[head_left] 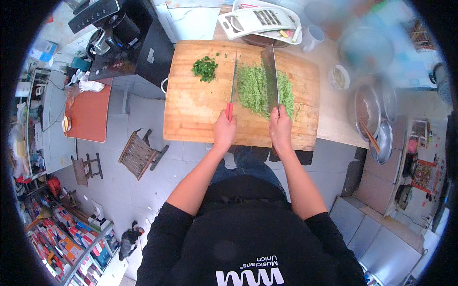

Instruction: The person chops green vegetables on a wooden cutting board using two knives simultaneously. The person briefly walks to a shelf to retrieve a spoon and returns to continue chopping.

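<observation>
My left hand [225, 130] is closed around the red handle of a narrow knife [234, 88], whose blade stands along the left side of a pile of finely chopped pale green vegetable [251, 86]. In my right hand [280, 127] is a broad cleaver [270, 78], its blade on edge within the pile, with green bits on both sides of it. Both blades point away from me over a thick wooden cutting board [191, 109]. A small heap of darker chopped green herbs [205, 69] lies on the board's left part, apart from the knives.
Behind the board, a white grater [260, 20] rests across a tray, with a white mug [312, 37] beside it. To the right stand a small white bowl [339, 77] and metal bowls [367, 106] with chopsticks [369, 136]. A dark cabinet [153, 52] adjoins the left side; a woven stool [136, 153] is on the floor.
</observation>
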Demonstrator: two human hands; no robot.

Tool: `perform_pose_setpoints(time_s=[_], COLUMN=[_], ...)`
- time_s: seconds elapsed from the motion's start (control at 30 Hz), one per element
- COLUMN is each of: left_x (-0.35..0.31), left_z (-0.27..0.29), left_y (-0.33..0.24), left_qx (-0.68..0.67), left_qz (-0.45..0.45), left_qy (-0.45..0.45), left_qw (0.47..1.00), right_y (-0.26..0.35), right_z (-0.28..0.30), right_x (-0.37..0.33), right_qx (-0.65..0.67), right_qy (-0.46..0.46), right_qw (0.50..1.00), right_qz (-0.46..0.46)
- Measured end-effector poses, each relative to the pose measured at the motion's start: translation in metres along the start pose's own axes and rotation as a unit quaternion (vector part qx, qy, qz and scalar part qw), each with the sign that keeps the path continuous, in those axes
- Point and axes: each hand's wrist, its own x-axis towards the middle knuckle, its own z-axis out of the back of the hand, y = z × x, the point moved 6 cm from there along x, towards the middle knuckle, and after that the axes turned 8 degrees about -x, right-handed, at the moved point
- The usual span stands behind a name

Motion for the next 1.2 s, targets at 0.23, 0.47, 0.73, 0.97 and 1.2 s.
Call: perform_pose_setpoints(time_s=[0.23, 0.47, 0.73, 0.97, 1.2], left_x=[0.001, 0.000, -0.004, 0.001, 0.001], left_z=[0.002, 0.001, 0.004, 0.000, 0.001], left_y=[0.001, 0.001, -0.007, 0.008, -0.002], left_qx=[-0.004, -0.010, -0.003, -0.004, -0.017], left_qz=[0.016, 0.020, 0.015, 0.008, -0.005], left_qy=[0.006, 0.005, -0.003, -0.014, -0.001], left_qw=[1.000, 1.000, 1.000, 1.000, 1.000], right_y=[0.005, -0.026, 0.004, -0.019, -0.019], right_z=[0.010, 0.001, 0.032, 0.025, 0.027], right_x=[-0.003, 0.011, -0.005, 0.003, -0.003], right_qx=[0.068, 0.007, 0.075, -0.012, 0.008], right_qy=[0.009, 0.013, -0.003, -0.010, -0.007], right_qw=[0.996, 1.000, 0.996, 1.000, 0.998], right_qz=[-0.054, -0.013, -0.049, -0.016, -0.062])
